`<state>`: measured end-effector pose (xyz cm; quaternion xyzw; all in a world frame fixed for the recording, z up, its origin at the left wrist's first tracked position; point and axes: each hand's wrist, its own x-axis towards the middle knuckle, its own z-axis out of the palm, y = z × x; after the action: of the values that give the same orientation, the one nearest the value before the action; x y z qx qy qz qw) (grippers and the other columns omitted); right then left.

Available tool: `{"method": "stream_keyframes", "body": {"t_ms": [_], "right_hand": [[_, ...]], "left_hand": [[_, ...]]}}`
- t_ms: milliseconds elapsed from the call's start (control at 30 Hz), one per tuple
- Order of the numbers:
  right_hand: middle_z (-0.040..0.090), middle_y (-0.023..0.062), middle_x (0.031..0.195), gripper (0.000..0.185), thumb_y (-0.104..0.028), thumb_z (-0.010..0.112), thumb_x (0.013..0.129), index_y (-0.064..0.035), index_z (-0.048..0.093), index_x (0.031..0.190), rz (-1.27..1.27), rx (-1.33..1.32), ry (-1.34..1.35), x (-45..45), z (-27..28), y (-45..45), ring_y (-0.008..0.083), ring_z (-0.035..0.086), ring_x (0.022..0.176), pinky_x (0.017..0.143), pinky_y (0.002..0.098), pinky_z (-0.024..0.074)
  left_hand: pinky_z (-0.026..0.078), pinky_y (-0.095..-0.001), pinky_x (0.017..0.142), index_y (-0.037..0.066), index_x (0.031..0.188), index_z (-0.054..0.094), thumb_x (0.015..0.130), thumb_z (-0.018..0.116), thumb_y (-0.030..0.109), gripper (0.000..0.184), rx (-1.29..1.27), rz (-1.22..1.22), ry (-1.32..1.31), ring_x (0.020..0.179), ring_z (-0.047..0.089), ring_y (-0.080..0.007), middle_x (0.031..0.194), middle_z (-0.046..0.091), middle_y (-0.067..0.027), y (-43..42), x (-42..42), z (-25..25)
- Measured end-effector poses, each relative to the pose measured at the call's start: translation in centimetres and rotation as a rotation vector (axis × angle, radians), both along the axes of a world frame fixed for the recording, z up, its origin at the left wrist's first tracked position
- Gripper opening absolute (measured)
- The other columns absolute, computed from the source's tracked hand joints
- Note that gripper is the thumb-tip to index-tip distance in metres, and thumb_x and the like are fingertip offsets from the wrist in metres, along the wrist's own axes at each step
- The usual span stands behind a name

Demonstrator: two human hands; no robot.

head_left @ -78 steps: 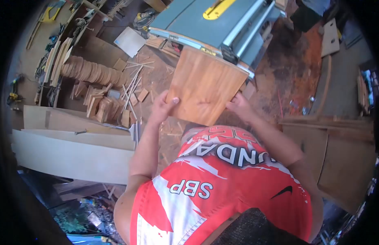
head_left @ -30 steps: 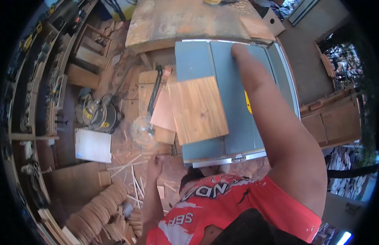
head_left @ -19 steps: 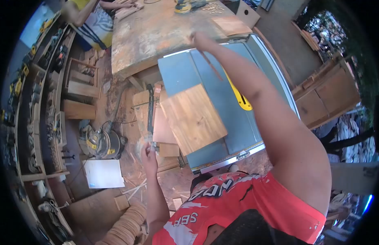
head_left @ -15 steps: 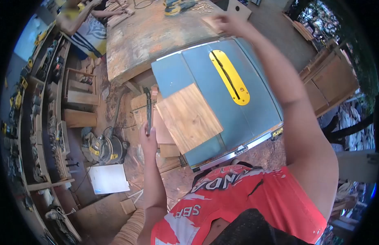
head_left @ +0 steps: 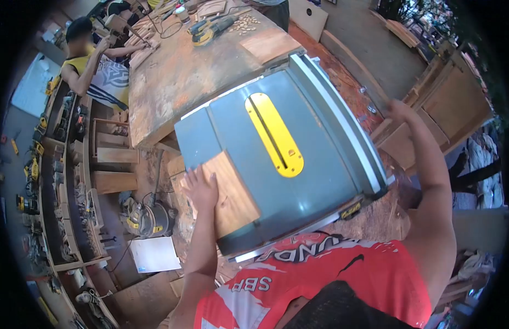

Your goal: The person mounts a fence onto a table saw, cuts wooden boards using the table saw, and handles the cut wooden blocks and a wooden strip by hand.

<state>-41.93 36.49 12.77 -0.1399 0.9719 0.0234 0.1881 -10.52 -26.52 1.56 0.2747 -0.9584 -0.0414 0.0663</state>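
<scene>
Around the saw point(head_left: 331, 159), the board point(head_left: 235, 200) lies on its top at about 8 o'clock, the left hand point(head_left: 201, 189) over the board's outer edge, fingers spread. The right hand point(head_left: 400, 111) reaches out at 2 o'clock, beyond the rail point(head_left: 345, 112); its grip is too blurred to tell. The dusty surface point(head_left: 175, 93) adjoins at 11, bearing a sander point(head_left: 206, 34). A person point(head_left: 109, 77) works at 10, shelves point(head_left: 62, 192) curve past 9, a vacuum point(head_left: 155, 220) stands at 8.

Head cam faces fwd/down, edges prob. warped.
</scene>
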Motion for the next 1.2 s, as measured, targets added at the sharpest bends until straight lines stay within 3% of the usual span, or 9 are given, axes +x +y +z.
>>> {"method": "stream_keyframes", "body": {"t_ms": [133, 400, 467, 533, 600, 667, 833, 967, 1200], "right_hand": [[0.067, 0.0219, 0.105, 0.044, -0.042, 0.065, 0.085, -0.0031, 0.067, 0.106, 0.036, -0.56, 0.298, -13.6, -1.9, -13.2, 0.0358, 0.065, 0.099, 0.084, 0.0448, 0.0502], [0.059, 0.021, 0.13, 0.077, -0.041, 0.08, 0.074, -0.0048, 0.051, 0.135, -0.2, -0.542, 0.216, -30.6, -8.6, -28.5, 0.0348, 0.056, 0.121, 0.103, 0.0427, 0.0437], [0.055, 0.0208, 0.134, 0.091, -0.04, 0.084, 0.069, -0.0081, 0.042, 0.143, -0.089, -0.588, 0.139, -33.2, -10.3, -29.3, 0.0342, 0.054, 0.125, 0.104, 0.0434, 0.0425], [0.047, 0.0261, 0.14, 0.105, -0.053, 0.084, 0.064, -0.0101, 0.036, 0.147, 0.116, -0.666, 0.142, -35.8, -13.0, -30.6, 0.0404, 0.041, 0.134, 0.109, 0.0461, 0.0381], [0.047, 0.0263, 0.14, 0.105, -0.05, 0.087, 0.063, -0.0142, 0.036, 0.147, 0.072, -0.763, 0.036, -35.4, -12.9, -31.4, 0.041, 0.041, 0.134, 0.111, 0.0463, 0.0364], [0.049, 0.0263, 0.138, 0.106, -0.046, 0.089, 0.062, -0.0061, 0.037, 0.145, -0.053, -0.471, 0.247, -34.4, -12.4, -32.5, 0.0387, 0.045, 0.132, 0.108, 0.0447, 0.0388], [0.056, 0.0269, 0.131, 0.103, -0.047, 0.088, 0.063, 0.0111, 0.044, 0.135, -0.265, -0.718, 0.12, -41.0, -16.3, -28.8, 0.0372, 0.056, 0.122, 0.1, 0.0438, 0.0451], [0.057, 0.0283, 0.129, 0.081, -0.044, 0.085, 0.068, 0.0107, 0.059, 0.122, -0.371, -0.841, -0.047, -44.9, -20.0, -28.7, 0.0359, 0.059, 0.118, 0.094, 0.0427, 0.0479], [0.063, 0.0219, 0.12, 0.066, -0.036, 0.082, 0.074, 0.008, 0.061, 0.119, -0.417, -0.966, 0.005, -41.1, -16.7, -30.9, 0.03, 0.063, 0.107, 0.089, 0.0387, 0.0497]], "left_hand": [[0.015, -0.0656, 0.111, 0.016, 0.144, 0.041, 0.093, 0.049, 0.046, 0.059, -0.002, 0.003, -0.006, 0.143, 0.026, -0.0353, 0.152, 0.033, -0.0164, 0.3, -0.2, 0.6], [0.016, -0.0639, 0.112, 0.013, 0.142, 0.043, 0.091, 0.053, 0.043, 0.06, 0.012, 0.012, -0.026, 0.141, 0.028, -0.0386, 0.15, 0.037, -0.0173, 0.7, -0.7, 1.3], [0.015, -0.0631, 0.112, 0.013, 0.142, 0.043, 0.091, 0.054, 0.042, 0.061, 0.008, 0.029, -0.025, 0.141, 0.028, -0.0384, 0.15, 0.036, -0.0178, 0.4, -0.7, 1.1], [0.014, -0.0623, 0.112, 0.012, 0.142, 0.043, 0.091, 0.054, 0.041, 0.06, 0.032, 0.004, -0.035, 0.142, 0.027, -0.0382, 0.15, 0.036, -0.0179, 0.5, -0.8, 1.5], [0.014, -0.062, 0.112, 0.011, 0.142, 0.043, 0.091, 0.054, 0.041, 0.06, 0.032, 0.015, -0.046, 0.142, 0.027, -0.0383, 0.15, 0.036, -0.0181, 0.5, -1.0, 1.4], [0.014, -0.0617, 0.113, 0.01, 0.142, 0.043, 0.091, 0.055, 0.04, 0.06, 0.03, 0.026, -0.058, 0.142, 0.026, -0.0383, 0.15, 0.036, -0.0182, 0.3, -0.9, 1.1], [0.013, -0.0607, 0.113, 0.01, 0.142, 0.043, 0.091, 0.055, 0.04, 0.061, 0.048, -0.012, -0.023, 0.142, 0.026, -0.039, 0.15, 0.035, -0.0187, 0.2, -0.6, 1.1], [0.013, -0.0602, 0.113, 0.01, 0.142, 0.043, 0.09, 0.056, 0.039, 0.061, 0.028, 0.01, -0.043, 0.142, 0.025, -0.0387, 0.15, 0.035, -0.0183, 0.3, -0.6, 1.1], [0.013, -0.0594, 0.114, 0.014, 0.144, 0.041, 0.09, 0.056, 0.04, 0.061, 0.057, 0.031, -0.053, 0.143, 0.025, -0.0373, 0.151, 0.035, -0.0167, 0.5, -0.7, 1.3]]}}
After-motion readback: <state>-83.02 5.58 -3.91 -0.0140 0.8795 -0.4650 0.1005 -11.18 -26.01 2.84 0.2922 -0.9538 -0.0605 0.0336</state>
